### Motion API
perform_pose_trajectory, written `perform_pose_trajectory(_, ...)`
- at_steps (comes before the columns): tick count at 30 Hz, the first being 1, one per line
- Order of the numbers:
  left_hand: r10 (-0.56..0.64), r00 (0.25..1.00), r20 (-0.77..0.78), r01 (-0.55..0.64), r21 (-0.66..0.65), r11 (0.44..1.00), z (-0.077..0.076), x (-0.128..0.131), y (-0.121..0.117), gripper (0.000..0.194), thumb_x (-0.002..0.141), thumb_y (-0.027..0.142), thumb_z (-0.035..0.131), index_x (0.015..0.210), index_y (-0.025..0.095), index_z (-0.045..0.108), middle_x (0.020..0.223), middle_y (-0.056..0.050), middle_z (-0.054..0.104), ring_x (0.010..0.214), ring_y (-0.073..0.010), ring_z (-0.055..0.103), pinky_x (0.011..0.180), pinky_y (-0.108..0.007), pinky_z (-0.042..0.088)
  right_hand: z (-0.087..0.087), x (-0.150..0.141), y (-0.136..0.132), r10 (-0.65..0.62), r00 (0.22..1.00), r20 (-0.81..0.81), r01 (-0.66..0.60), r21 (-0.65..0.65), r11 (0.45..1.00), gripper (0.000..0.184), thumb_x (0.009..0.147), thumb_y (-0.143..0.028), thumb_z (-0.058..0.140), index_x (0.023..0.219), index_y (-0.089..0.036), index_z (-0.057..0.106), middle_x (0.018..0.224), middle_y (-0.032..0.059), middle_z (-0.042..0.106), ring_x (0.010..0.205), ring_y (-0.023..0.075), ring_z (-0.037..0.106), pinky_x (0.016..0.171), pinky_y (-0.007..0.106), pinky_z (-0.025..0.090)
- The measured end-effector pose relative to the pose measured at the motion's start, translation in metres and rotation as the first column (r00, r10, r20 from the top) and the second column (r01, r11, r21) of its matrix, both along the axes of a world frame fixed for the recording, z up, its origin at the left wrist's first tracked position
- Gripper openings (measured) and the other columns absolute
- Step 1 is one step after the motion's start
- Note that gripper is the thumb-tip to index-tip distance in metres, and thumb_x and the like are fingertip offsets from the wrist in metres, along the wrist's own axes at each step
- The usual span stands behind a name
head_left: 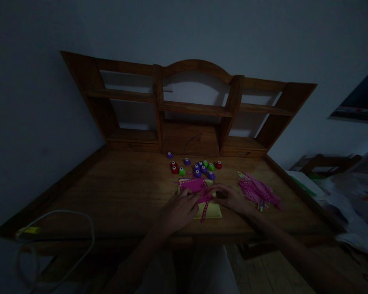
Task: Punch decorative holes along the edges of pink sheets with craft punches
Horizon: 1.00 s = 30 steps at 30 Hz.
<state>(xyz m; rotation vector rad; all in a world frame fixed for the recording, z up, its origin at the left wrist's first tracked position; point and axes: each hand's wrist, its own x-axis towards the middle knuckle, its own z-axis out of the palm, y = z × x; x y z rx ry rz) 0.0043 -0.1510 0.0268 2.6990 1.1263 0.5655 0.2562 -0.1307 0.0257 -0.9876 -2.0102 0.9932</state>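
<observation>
A yellow sheet (216, 211) lies on the desk in front of me, with a magenta paper piece (191, 185) on it, bordered by pale dots. My left hand (183, 210) rests on the lower left of the papers, fingers bent and gripping the magenta paper. From the right, my right hand (228, 198) pinches a thin magenta strip with its thumb and index finger; its fingertips are dim. A hole-patterned magenta strip (205, 211) trails down over the yellow sheet between my hands.
Several small purple, red and green craft punches (197, 173) stand behind the papers, with pink bits scattered near them. A heap of pink strips (259, 191) lies to the right. Wooden shelves (190, 139) rise at the back. A white cable (90, 222) loops over the left front edge.
</observation>
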Motion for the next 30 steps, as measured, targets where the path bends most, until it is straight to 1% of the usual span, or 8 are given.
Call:
perform_pose_trajectory(3, -0.003, 1.0, 0.002, 0.003, -0.025, 1.0, -0.005, -0.001, 0.004, 0.042, 0.094, 0.027, 0.042, 0.135, 0.03, 0.05, 0.115, -0.003, 0.065, 0.106, -0.0225, 0.052, 0.097, -0.039, 0.041, -0.003, -0.002, 0.011, 0.078, 0.996, -0.04, -0.082, -0.134, 0.988, 0.03, 0.077, -0.039, 0.075, 0.095, -0.016, 0.069, 0.108, 0.0088, 0.069, 0.099, 0.0209, 0.066, 0.093, 0.037, 0.051)
perform_pose_trajectory(7, -0.007, 1.0, 0.019, 0.008, -0.067, 0.998, -0.004, 0.0, 0.004, 0.045, 0.09, 0.022, 0.044, 0.133, 0.03, 0.052, 0.116, -0.003, 0.064, 0.108, -0.0231, 0.051, 0.098, -0.041, 0.042, -0.007, -0.006, 0.021, 0.149, 0.986, -0.078, -0.164, -0.248, 0.955, 0.039, 0.072, -0.043, 0.078, 0.097, -0.015, 0.068, 0.093, 0.0069, 0.072, 0.085, 0.0195, 0.069, 0.083, 0.036, 0.054)
perform_pose_trajectory(11, -0.009, 0.998, 0.057, 0.013, -0.08, 0.997, -0.003, 0.001, 0.002, 0.052, 0.087, 0.016, 0.044, 0.137, 0.031, 0.048, 0.117, -0.002, 0.064, 0.11, -0.023, 0.05, 0.096, -0.039, 0.043, -0.008, -0.007, 0.029, 0.168, 0.984, -0.053, -0.176, -0.297, 0.938, 0.04, 0.068, -0.045, 0.081, 0.092, -0.015, 0.07, 0.085, 0.0068, 0.073, 0.083, 0.0209, 0.07, 0.082, 0.035, 0.054)
perform_pose_trajectory(16, 0.016, 0.999, 0.041, -0.015, -0.042, 0.999, -0.002, 0.002, 0.001, 0.053, 0.087, 0.015, 0.046, 0.137, 0.032, 0.048, 0.118, -0.003, 0.064, 0.108, -0.023, 0.051, 0.095, -0.039, 0.043, -0.008, -0.001, 0.032, 0.183, 0.98, -0.077, -0.198, -0.411, 0.89, 0.045, 0.065, -0.045, 0.083, 0.095, -0.015, 0.069, 0.084, 0.0092, 0.075, 0.081, 0.0235, 0.072, 0.08, 0.038, 0.056)
perform_pose_trajectory(21, 0.068, 0.997, 0.022, -0.068, -0.012, 0.998, -0.005, 0.002, 0.0, 0.055, 0.086, 0.016, 0.049, 0.138, 0.033, 0.047, 0.116, -0.003, 0.064, 0.107, -0.0226, 0.052, 0.095, -0.038, 0.043, -0.006, 0.005, 0.027, 0.209, 0.974, -0.088, -0.226, -0.418, 0.88, 0.041, 0.067, -0.04, 0.081, 0.096, -0.014, 0.069, 0.089, 0.0092, 0.075, 0.085, 0.0225, 0.071, 0.082, 0.037, 0.055)
perform_pose_trajectory(25, 0.025, 0.999, 0.033, -0.025, 0.007, 1.0, -0.007, 0.004, -0.001, 0.06, 0.086, 0.015, 0.047, 0.142, 0.036, 0.041, 0.136, 0.002, 0.055, 0.112, -0.0224, 0.05, 0.101, -0.042, 0.039, -0.003, 0.009, 0.025, 0.165, 0.983, -0.085, -0.184, -0.334, 0.924, 0.048, 0.064, -0.039, 0.083, 0.103, -0.016, 0.068, 0.102, 0.0092, 0.072, 0.097, 0.0223, 0.068, 0.091, 0.04, 0.052)
perform_pose_trajectory(28, -0.004, 0.999, 0.032, 0.003, 0.028, 1.0, -0.008, 0.007, 0.0, 0.062, 0.087, 0.015, 0.044, 0.145, 0.036, 0.037, 0.146, 0.005, 0.046, 0.114, -0.0233, 0.048, 0.104, -0.046, 0.036, -0.003, 0.009, 0.026, 0.151, 0.986, -0.076, -0.167, -0.292, 0.942, 0.043, 0.068, -0.041, 0.081, 0.1, -0.015, 0.069, 0.1, 0.0088, 0.072, 0.094, 0.0211, 0.068, 0.09, 0.039, 0.052)
perform_pose_trajectory(30, -0.008, 1.0, 0.027, 0.007, 0.036, 0.999, -0.009, 0.009, 0.001, 0.061, 0.087, 0.015, 0.043, 0.144, 0.036, 0.038, 0.147, 0.005, 0.044, 0.113, -0.024, 0.048, 0.102, -0.047, 0.038, -0.004, 0.008, 0.028, 0.155, 0.985, -0.075, -0.171, -0.285, 0.943, 0.039, 0.07, -0.042, 0.079, 0.095, -0.015, 0.069, 0.095, 0.0081, 0.073, 0.09, 0.0204, 0.069, 0.087, 0.038, 0.053)
